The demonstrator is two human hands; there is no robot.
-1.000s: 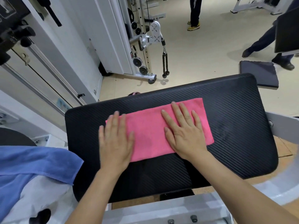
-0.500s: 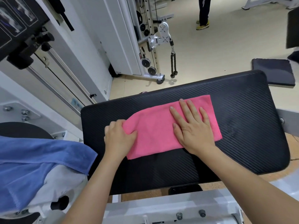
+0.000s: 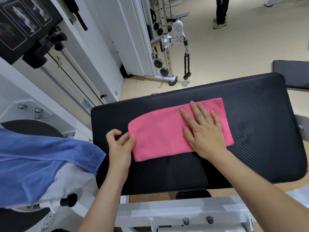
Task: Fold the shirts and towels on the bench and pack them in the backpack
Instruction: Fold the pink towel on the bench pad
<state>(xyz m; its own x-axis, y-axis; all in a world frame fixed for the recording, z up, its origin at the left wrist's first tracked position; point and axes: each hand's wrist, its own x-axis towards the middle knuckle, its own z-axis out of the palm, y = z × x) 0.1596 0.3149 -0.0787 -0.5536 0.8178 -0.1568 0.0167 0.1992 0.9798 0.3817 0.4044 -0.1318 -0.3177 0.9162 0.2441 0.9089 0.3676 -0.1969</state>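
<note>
The pink towel (image 3: pixel 167 136) is lying folded into a long strip roughly in the middle of the black padded desk (image 3: pixel 250 114), running a bit diagonal. The left hand (image 3: pixel 119 144) is at the strip's left short end and its grip is pinching that edge, thumb on top of the cloth, fingers curled. The right hand (image 3: pixel 204 129) lies flat on the right half of the towel with fingers straight and spread, grip released, just pressing the cloth onto the desk.

Just beside the desk's left end there's a blue towel (image 3: pixel 41 156) draped in a heap with a white garment (image 3: pixel 71 180) showing under it. Can't tell what kind. So two towels in view, one pink and one blue, plus one white piece.

Further out there's a white cable machine with one black rope handle (image 3: pixel 187 64) hanging from it. There's also one more dark pad (image 3: pixel 292 72) at the right edge and someone's legs (image 3: pixel 220 12) way back on the beige floor.
</note>
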